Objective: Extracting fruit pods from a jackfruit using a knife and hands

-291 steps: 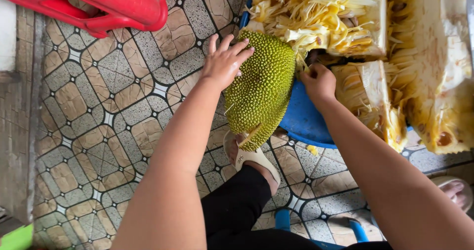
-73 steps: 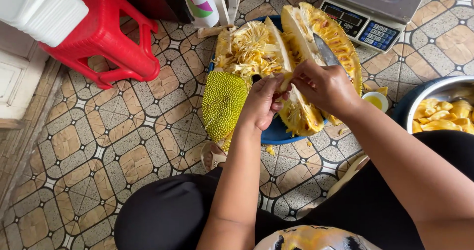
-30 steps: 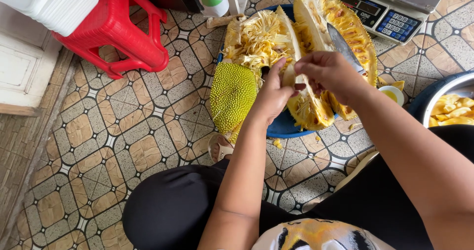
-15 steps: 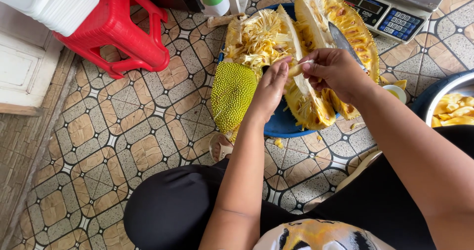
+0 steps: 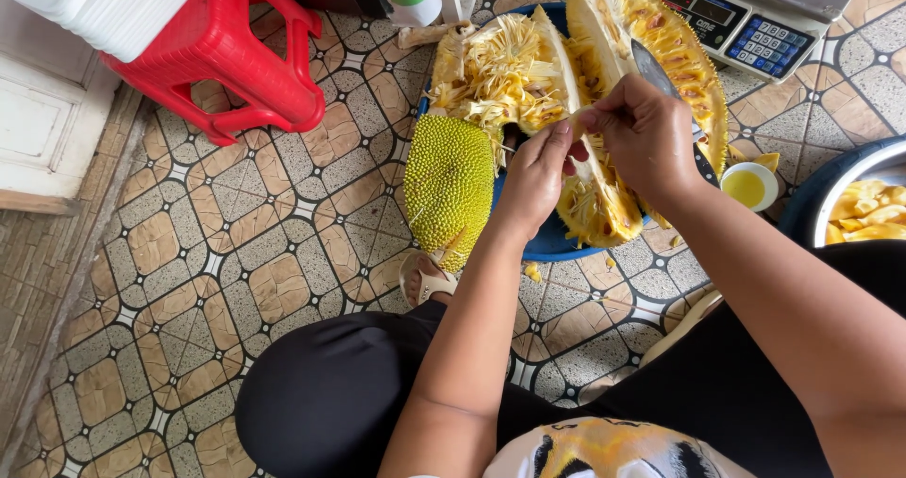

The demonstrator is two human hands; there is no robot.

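Since earlier, both hands [image 5: 595, 148] higher, pinched on jackfruit [image 5: 557, 100] flesh.

Green spiky jackfruit [image 5: 449, 187], red stool [image 5: 225, 51], brown patterned tiles [image 5: 236, 280]

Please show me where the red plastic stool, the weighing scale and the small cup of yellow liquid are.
red plastic stool [image 5: 222, 49], head view, on its seat top.
weighing scale [image 5: 755, 11], head view, on its front panel by the keypad.
small cup of yellow liquid [image 5: 747, 186], head view, on the liquid surface inside the cup.
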